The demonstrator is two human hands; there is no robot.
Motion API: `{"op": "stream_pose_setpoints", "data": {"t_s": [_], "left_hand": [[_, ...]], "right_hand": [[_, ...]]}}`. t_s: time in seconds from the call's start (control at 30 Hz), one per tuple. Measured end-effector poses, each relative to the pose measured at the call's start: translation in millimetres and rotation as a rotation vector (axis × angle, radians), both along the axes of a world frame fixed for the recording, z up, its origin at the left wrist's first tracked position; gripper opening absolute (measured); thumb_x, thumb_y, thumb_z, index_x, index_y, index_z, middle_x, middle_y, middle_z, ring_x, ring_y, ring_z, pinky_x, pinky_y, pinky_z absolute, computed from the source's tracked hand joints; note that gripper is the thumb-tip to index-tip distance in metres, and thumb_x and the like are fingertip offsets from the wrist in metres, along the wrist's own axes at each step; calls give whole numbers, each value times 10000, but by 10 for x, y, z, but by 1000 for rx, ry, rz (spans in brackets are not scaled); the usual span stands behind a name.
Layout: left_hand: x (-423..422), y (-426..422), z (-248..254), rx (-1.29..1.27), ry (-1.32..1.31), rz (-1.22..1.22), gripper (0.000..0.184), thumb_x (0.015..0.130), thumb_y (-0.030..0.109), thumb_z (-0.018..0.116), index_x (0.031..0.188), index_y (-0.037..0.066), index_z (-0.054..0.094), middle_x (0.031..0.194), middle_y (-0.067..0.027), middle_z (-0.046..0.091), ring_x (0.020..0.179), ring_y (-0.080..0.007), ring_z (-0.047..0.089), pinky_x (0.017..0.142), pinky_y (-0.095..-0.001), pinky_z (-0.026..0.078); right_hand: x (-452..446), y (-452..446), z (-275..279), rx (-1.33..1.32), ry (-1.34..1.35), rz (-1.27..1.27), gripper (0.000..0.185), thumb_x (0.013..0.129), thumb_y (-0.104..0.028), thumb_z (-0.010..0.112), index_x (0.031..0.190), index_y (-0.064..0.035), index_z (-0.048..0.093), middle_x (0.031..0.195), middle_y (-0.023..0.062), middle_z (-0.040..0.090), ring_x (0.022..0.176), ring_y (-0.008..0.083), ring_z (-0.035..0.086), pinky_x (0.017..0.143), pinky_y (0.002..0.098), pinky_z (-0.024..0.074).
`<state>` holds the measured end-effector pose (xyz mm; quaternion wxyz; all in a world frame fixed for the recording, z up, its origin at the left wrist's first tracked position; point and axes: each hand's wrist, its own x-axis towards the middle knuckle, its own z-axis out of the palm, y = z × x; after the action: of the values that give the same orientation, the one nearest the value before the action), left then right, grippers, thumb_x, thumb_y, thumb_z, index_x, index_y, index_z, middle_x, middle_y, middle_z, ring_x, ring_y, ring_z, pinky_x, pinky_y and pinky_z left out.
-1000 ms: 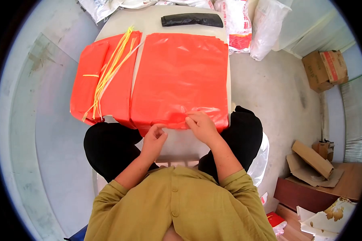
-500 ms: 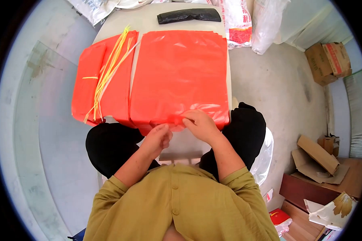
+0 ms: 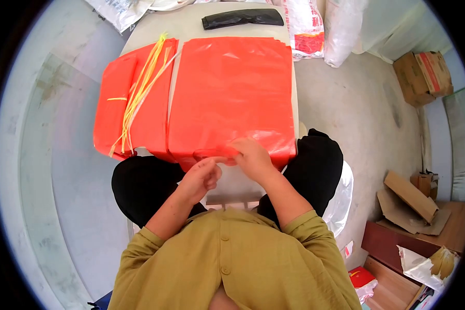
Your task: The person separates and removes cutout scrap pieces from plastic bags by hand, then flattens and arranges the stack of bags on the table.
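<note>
A broad stack of red plastic bags [image 3: 232,88] lies flat on the table in front of me. At its near edge my left hand [image 3: 201,178] is closed, with thumb and forefinger pinching the thin, see-through rim of the top bag. My right hand [image 3: 253,159] grips the same rim a little further right, its fingertips partly hidden behind the film. Between the two hands the plastic is bunched and lifted. Left of the stack lies a folded pile of red bags [image 3: 113,93], with loose yellow ties [image 3: 142,93] across it.
A rolled black plastic bundle [image 3: 243,19] rests at the far side of the pale table [image 3: 160,26]. White printed sacks [image 3: 306,31] stand behind it. Cardboard boxes [image 3: 423,77] are on the floor to the right, and flattened cardboard [image 3: 411,201] lies on a brown cabinet [image 3: 387,243].
My right hand has shifted slightly up and left, toward my left hand. The rim of the bag between them now shows as a raised, see-through fold. My left hand has barely moved.
</note>
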<state>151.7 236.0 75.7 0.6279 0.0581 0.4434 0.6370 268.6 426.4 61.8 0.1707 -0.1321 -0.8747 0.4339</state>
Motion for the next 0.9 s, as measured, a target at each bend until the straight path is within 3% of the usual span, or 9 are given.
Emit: {"op": "stream_pose_setpoints", "data": {"t_s": [0.1, 0.2, 0.33, 0.43, 0.57, 0.67, 0.77, 0.9], "left_hand": [[17, -31, -18, -145, 1, 85, 316, 1073, 305, 483, 1226, 72, 632, 792, 19, 568, 590, -87, 401, 552, -240, 339], [-24, -104, -64, -167, 7, 203, 275, 1069, 290, 501, 1175, 72, 630, 788, 26, 573, 596, -86, 424, 558, -240, 350], [-152, -175, -88, -124, 194, 570, 161, 1048, 207, 557, 1111, 74, 624, 804, 15, 590, 603, -74, 480, 553, -235, 398], [-320, -184, -65, -170, 319, 782, 177, 1057, 180, 541, 1190, 83, 607, 852, 13, 605, 688, -71, 534, 613, -224, 447], [-509, -266, -61, -107, 344, 721, 347, 1079, 237, 503, 1387, 78, 519, 1291, -29, 561, 866, -108, 596, 714, -264, 478], [-525, -201, 26, -108, 337, 739, 389, 1090, 267, 478, 1411, 49, 495, 1256, -53, 589, 824, -96, 600, 682, -233, 468], [-615, -211, -9, -99, 330, 697, 464, 1089, 305, 471, 1460, 27, 447, 1429, -89, 506, 851, -111, 609, 689, -251, 482], [-701, -215, -37, -97, 292, 673, 503, 1092, 330, 453, 1481, 14, 414, 1457, -103, 495, 820, -112, 584, 685, -262, 488]], "right_hand": [[-34, 8, -29, -183, -79, -84, 157, 940, -142, 641, 1007, -4, 677, 934, 125, 653, 917, 301, 601, 819, 367, 488], [-36, 68, -31, -287, -109, -93, 228, 983, -210, 608, 943, 12, 638, 862, 145, 606, 828, 297, 587, 762, 378, 469], [-40, 72, -46, -516, -36, -121, 295, 1005, -251, 599, 889, 20, 602, 799, 122, 550, 762, 239, 543, 712, 371, 446], [-44, 86, -121, -599, -64, -144, 333, 1015, -269, 596, 857, 24, 585, 780, 100, 530, 749, 199, 518, 700, 368, 439], [-53, 109, -151, -548, -57, -136, 340, 1012, -265, 606, 823, 14, 560, 752, 86, 517, 719, 184, 499, 677, 356, 430], [-47, 114, -111, -551, -53, -146, 351, 1012, -265, 610, 801, 6, 538, 729, 72, 488, 700, 166, 474, 656, 344, 421], [-50, 117, -150, -551, -46, -155, 360, 1013, -262, 611, 787, 1, 517, 718, 60, 464, 691, 154, 455, 642, 336, 414], [-56, 105, -159, -563, -27, -163, 363, 1017, -263, 608, 785, -2, 511, 713, 48, 456, 687, 143, 449, 632, 332, 409]]}}
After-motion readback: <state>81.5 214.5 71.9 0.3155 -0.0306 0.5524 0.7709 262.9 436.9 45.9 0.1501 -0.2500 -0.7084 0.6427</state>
